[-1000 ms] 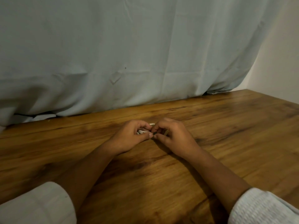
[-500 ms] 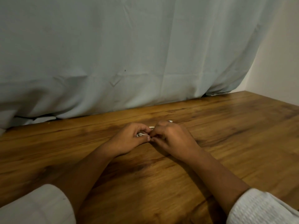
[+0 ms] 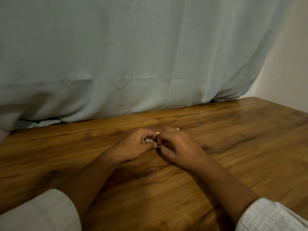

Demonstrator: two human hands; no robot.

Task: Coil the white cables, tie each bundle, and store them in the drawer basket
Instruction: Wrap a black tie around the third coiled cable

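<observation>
A small bundle of white cable (image 3: 148, 140) lies between my two hands near the middle of the wooden table (image 3: 233, 147). My left hand (image 3: 133, 145) curls round the bundle, thumb and fingers closed on it. My right hand (image 3: 179, 145) meets it from the right, its fingertips pinching at the same bundle; a ring shows on one finger. Most of the cable is hidden inside the hands. No tie, drawer or basket shows.
A pale grey-blue cloth (image 3: 133, 64) hangs along the table's far edge and fills the background. A white wall (image 3: 286, 72) stands at the right. Bare wood surrounds the hands.
Both hands stay on the bundle in the same spot. My right hand has rolled slightly over the cable, its fingers working at it; the ring has come into sight.
</observation>
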